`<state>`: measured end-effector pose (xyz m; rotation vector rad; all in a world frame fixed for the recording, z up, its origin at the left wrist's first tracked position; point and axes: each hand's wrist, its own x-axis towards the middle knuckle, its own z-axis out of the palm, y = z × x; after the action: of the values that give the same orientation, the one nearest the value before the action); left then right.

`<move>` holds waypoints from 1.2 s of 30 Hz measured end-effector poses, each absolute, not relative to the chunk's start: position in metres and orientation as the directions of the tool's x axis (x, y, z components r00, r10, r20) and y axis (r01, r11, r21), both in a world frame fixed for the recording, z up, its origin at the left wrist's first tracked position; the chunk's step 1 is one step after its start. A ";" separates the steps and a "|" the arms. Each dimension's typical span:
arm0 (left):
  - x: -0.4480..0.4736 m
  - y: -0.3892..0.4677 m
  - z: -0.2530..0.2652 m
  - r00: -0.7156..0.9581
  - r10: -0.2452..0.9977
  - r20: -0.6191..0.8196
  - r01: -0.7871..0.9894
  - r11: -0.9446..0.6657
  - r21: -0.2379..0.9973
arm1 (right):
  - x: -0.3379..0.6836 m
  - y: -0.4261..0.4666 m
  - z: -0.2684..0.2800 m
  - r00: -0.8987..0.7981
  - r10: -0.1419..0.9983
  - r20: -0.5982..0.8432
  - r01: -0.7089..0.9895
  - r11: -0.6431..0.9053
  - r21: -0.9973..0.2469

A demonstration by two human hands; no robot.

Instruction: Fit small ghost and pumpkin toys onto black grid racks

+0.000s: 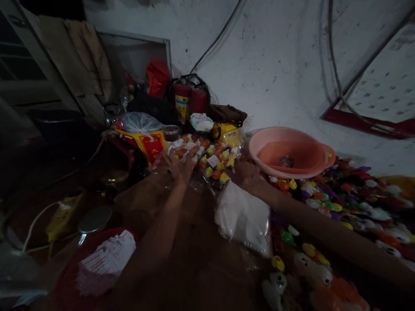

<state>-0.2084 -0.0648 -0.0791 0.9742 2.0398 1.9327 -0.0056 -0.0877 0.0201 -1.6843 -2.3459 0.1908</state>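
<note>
My left hand (179,166) reaches forward with its fingers spread, resting at the near left side of clear bags of small toys (214,162). The toys in them are yellow, orange and white, and paper labels (213,161) show through. At the right side of the same bags is my right hand (245,173). Its fingers are dark and blurred, so I cannot make out whether they grip the plastic. Just below the right hand lies a stack of clear plastic bags (244,218).
Loose colourful toys (324,203) spread across the right side. A pink basin (292,134) stands behind them by the wall. On the left are a red basin (66,276) with printed paper slips (108,257) and a yellow power strip (65,216). Fire extinguishers (182,101) stand at the back.
</note>
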 end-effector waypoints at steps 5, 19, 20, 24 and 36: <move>-0.184 -0.085 -0.101 -0.864 0.345 0.366 0.323 -0.177 0.930 | -0.077 -0.027 0.082 -0.688 0.693 0.217 0.717 0.599 0.358; -0.180 -0.066 -0.144 -0.893 0.384 0.234 0.089 -0.360 0.929 | -0.181 0.164 0.027 -0.818 0.560 -0.134 0.254 0.560 0.789; -0.180 -0.067 -0.145 -0.893 0.388 0.229 0.082 -0.360 0.929 | -0.185 0.167 0.025 -0.797 0.588 -0.138 0.268 0.548 0.792; -0.179 -0.072 -0.146 -0.880 0.437 0.184 -0.001 -0.389 0.921 | -0.199 0.175 0.017 -0.752 0.640 -0.158 0.281 0.528 0.802; -0.185 -0.070 -0.144 -0.794 0.587 0.157 -0.078 -0.355 0.932 | -0.217 0.188 0.021 -0.756 0.638 -0.149 0.257 0.498 0.828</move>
<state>-0.1853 -0.0699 -0.1441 0.6711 1.4648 2.1859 -0.2168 0.1877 0.0214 -0.9876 -3.0837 -1.5617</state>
